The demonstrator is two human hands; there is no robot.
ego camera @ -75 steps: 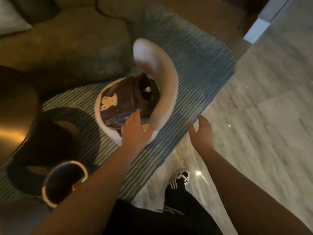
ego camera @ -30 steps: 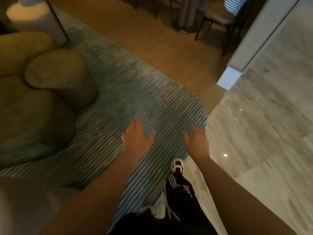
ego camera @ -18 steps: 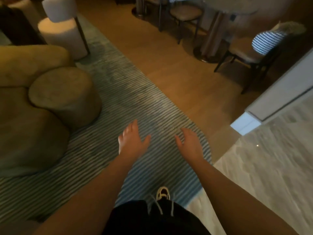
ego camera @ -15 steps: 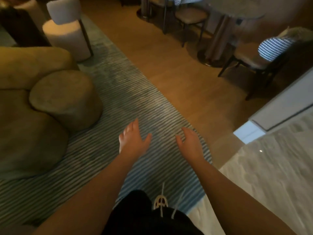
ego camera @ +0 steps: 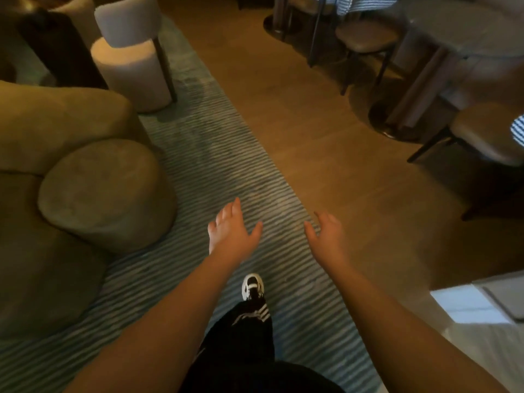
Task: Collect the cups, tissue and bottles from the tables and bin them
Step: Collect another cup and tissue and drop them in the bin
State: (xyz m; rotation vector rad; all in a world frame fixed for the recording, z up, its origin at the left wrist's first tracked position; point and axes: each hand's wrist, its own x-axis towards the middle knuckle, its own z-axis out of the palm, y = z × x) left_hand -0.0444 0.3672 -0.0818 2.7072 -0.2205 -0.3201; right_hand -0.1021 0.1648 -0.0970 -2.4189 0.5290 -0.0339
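My left hand (ego camera: 231, 231) and my right hand (ego camera: 326, 236) both hang out in front of me over the striped rug (ego camera: 215, 154). Their fingers are straight and relaxed, and neither holds anything. No cup, tissue, bottle or bin shows in the head view. A round table (ego camera: 465, 26) stands at the far right; what lies on its top is too blurred to tell.
A tan sofa (ego camera: 56, 123) with a round arm (ego camera: 105, 191) fills the left. Two pale cylindrical stools (ego camera: 133, 69) stand behind it. Chairs (ego camera: 487, 137) ring the table on the wooden floor (ego camera: 326, 137). My shoe (ego camera: 253, 285) steps on the rug.
The white bin with its dark bag, which my left hand touched, has left the view. I have turned and walked along the rug; the table and chairs have come closer.
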